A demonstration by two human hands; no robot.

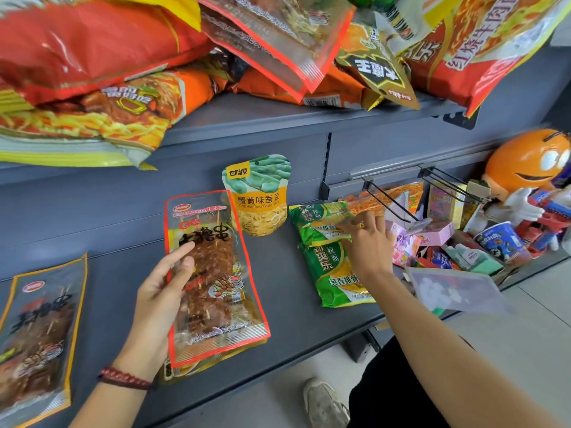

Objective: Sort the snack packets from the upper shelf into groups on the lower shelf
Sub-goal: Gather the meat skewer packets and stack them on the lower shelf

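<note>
Clear red-edged skewer packet [216, 282] (brown meat); glossy green packet [321, 219].

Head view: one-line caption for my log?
Left hand holds a red-edged skewer packet over the lower shelf while the right hand grips a green noodle packet atop another.

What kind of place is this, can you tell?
Probably a small shop or convenience store: grey metal display shelving heaped with snack packets, wire peg hooks for hanging goods, and an orange mascot figure on the lower shelf.
</note>
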